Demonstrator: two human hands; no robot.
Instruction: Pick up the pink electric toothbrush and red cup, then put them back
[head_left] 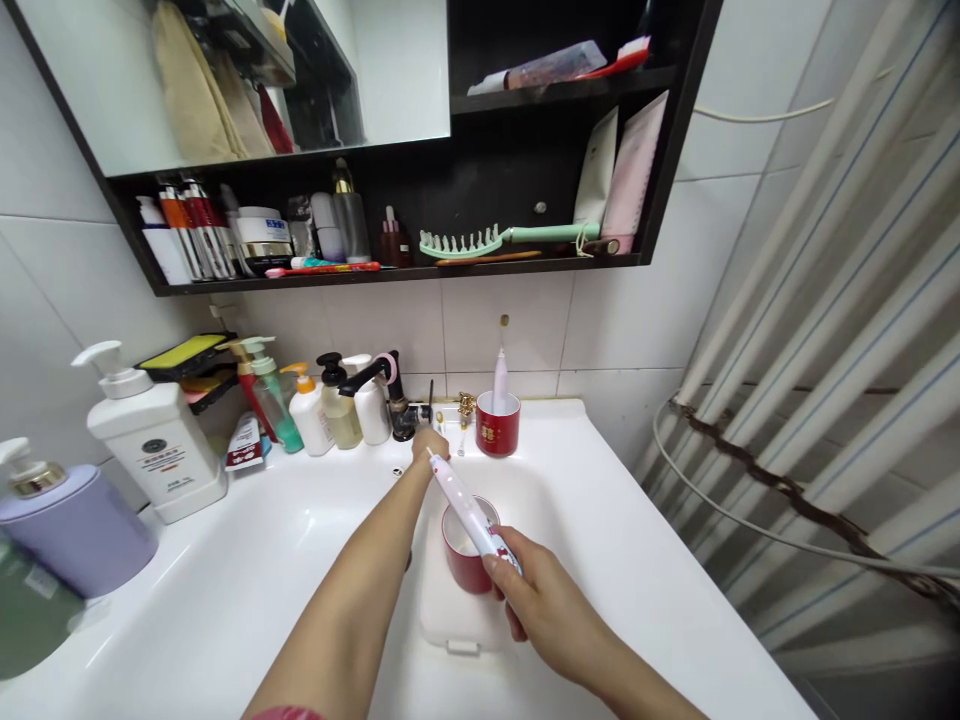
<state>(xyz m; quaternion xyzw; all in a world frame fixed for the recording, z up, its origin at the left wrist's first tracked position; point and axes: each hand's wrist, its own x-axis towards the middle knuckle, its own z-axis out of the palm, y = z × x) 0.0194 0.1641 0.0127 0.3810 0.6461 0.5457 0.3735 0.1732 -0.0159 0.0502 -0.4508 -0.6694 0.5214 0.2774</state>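
Note:
My right hand (536, 590) is closed around the lower part of a white electric toothbrush handle (466, 505), which has a bare metal tip and no brush head on it. Just under the handle, a red cup (469, 572) stands on a white plastic lid or tray (461, 632) in the sink. My left hand (431, 446) reaches to the back rim, beside the black faucet (403, 412) and its lever; its fingers are mostly hidden behind the hand. A small brush head (463, 437) lies just right of it.
Another red cup (497, 432) holds a pink electric toothbrush (500, 380) on the back rim. Pump bottles (341, 412) line the left and back. Overhead hangs a dark shelf (397, 275) with toiletries; a pleated curtain (847, 400) is at the right.

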